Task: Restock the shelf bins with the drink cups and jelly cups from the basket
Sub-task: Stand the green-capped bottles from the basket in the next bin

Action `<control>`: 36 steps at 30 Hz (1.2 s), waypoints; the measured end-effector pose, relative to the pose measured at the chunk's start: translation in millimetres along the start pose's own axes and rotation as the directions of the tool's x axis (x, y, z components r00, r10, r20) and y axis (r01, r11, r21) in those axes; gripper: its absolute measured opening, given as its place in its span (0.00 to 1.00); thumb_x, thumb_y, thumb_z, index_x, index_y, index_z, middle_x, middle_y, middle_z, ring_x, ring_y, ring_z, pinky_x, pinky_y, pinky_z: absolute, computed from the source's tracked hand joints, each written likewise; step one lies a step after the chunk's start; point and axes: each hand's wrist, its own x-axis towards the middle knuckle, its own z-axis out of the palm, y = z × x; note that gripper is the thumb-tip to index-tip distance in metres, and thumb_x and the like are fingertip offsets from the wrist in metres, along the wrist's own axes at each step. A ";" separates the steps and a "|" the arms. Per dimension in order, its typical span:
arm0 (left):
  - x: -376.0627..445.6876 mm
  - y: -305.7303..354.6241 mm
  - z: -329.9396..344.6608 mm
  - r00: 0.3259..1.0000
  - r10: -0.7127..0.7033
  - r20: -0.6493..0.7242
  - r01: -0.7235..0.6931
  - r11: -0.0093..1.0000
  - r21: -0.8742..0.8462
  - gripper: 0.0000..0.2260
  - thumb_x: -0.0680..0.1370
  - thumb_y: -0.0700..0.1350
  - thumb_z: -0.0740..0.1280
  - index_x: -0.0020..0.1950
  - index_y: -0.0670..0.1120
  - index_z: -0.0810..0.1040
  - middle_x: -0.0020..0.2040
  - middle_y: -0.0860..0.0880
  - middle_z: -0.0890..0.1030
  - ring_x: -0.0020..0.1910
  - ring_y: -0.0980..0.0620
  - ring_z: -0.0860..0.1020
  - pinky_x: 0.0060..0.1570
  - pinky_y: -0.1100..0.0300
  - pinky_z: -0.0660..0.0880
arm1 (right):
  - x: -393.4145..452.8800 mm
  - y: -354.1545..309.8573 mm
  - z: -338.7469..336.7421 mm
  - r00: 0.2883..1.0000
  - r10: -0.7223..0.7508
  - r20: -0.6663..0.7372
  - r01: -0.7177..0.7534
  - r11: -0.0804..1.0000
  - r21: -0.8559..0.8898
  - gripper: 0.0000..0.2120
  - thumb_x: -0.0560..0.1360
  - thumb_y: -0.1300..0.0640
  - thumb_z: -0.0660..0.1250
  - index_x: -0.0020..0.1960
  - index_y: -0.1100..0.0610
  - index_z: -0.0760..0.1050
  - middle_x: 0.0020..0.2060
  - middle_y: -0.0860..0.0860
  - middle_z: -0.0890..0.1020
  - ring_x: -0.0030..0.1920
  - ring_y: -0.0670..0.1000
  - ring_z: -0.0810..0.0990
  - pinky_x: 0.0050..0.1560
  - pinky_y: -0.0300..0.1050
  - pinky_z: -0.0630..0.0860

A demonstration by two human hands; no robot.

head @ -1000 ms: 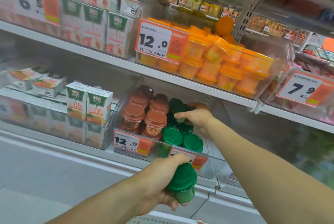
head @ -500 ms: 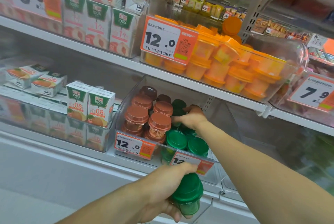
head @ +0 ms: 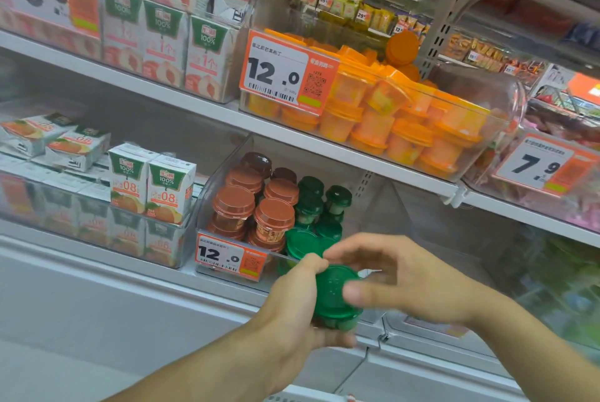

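My left hand grips a green-lidded cup from below and the side, just in front of the lower shelf's clear bin. My right hand hovers at the cup's right with fingers loosely spread and its thumb at the lid's edge; it is blurred, and it holds nothing. Brown-lidded cups are stacked on the bin's left side, green-lidded cups on its right. The bin's right part, behind my right hand, shows bare clear plastic.
An upper-shelf bin is packed with orange jelly cups. Juice cartons stand left of the cup bin, with more cartons above. Price tags hang on the bin fronts. The upper shelf edge overhangs the lower bin.
My right hand has come out of the bin and back toward me, to the cup in my left hand. My left hand has lifted that cup slightly.
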 end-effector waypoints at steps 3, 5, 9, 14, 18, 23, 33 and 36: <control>-0.8 -10.8 1.3 0.998 0.056 0.008 -0.057 0.998 0.025 0.13 0.83 0.44 0.58 0.55 0.42 0.81 0.37 0.43 0.84 0.36 0.46 0.81 0.41 0.46 0.81 | -15.1 5.9 8.7 0.996 -0.046 -0.080 0.031 0.984 -0.177 0.26 0.67 0.50 0.81 0.62 0.43 0.78 0.57 0.41 0.82 0.60 0.46 0.80 0.58 0.48 0.79; -7.8 -11.0 5.4 0.999 0.038 -0.014 -0.038 0.999 -0.006 0.14 0.83 0.47 0.57 0.53 0.43 0.81 0.43 0.41 0.86 0.42 0.43 0.84 0.38 0.47 0.81 | -18.4 7.2 12.3 0.985 -0.089 -0.146 0.054 0.972 -0.230 0.26 0.66 0.49 0.82 0.61 0.42 0.78 0.56 0.39 0.82 0.59 0.45 0.80 0.57 0.46 0.79; -6.7 -11.6 3.9 0.999 0.010 -0.052 -0.007 0.998 0.065 0.20 0.84 0.53 0.54 0.52 0.41 0.79 0.47 0.37 0.83 0.42 0.39 0.82 0.37 0.50 0.80 | -10.0 16.3 3.1 0.919 -0.069 -0.388 0.064 0.998 -0.027 0.26 0.64 0.53 0.82 0.60 0.48 0.79 0.53 0.44 0.84 0.55 0.47 0.83 0.56 0.44 0.80; -6.6 -10.5 -0.2 0.999 -0.030 -0.023 0.032 0.996 0.088 0.21 0.84 0.54 0.55 0.54 0.37 0.78 0.50 0.36 0.81 0.39 0.40 0.80 0.33 0.52 0.77 | 46.5 48.6 -7.9 0.759 0.302 -0.577 -0.127 0.937 0.324 0.26 0.64 0.61 0.82 0.57 0.55 0.75 0.51 0.55 0.84 0.50 0.54 0.85 0.54 0.54 0.82; -6.5 -15.8 0.4 0.999 -0.047 0.015 0.045 0.992 0.115 0.22 0.83 0.55 0.56 0.54 0.36 0.78 0.46 0.38 0.80 0.36 0.41 0.80 0.31 0.54 0.75 | 97.2 74.0 -18.7 0.672 0.440 -0.596 -0.223 0.887 0.404 0.25 0.62 0.56 0.82 0.55 0.60 0.77 0.50 0.55 0.83 0.50 0.54 0.83 0.55 0.54 0.81; -5.3 -17.4 -2.6 0.993 -0.085 0.081 0.072 0.985 0.158 0.22 0.84 0.54 0.55 0.55 0.36 0.77 0.45 0.38 0.79 0.36 0.41 0.79 0.32 0.55 0.74 | 131.7 98.2 -22.9 0.611 0.531 -0.587 -0.315 0.843 0.435 0.23 0.63 0.55 0.82 0.54 0.58 0.79 0.50 0.52 0.82 0.51 0.52 0.81 0.53 0.46 0.78; 2.5 -20.7 -7.7 0.991 -0.066 0.118 0.040 0.976 0.213 0.22 0.84 0.55 0.55 0.54 0.37 0.77 0.43 0.41 0.78 0.36 0.42 0.78 0.31 0.56 0.73 | 136.7 96.4 -9.6 0.607 0.438 -0.663 -0.331 0.898 0.290 0.23 0.64 0.52 0.83 0.50 0.53 0.74 0.48 0.50 0.80 0.49 0.52 0.79 0.53 0.44 0.78; 2.4 -20.8 -7.0 0.992 -0.087 0.092 0.064 0.970 0.237 0.21 0.84 0.55 0.55 0.53 0.38 0.77 0.43 0.40 0.79 0.35 0.42 0.79 0.31 0.56 0.73 | 128.1 97.2 -10.9 0.627 0.419 -0.657 -0.352 0.904 0.242 0.20 0.67 0.49 0.80 0.50 0.53 0.74 0.47 0.48 0.78 0.49 0.51 0.77 0.50 0.44 0.75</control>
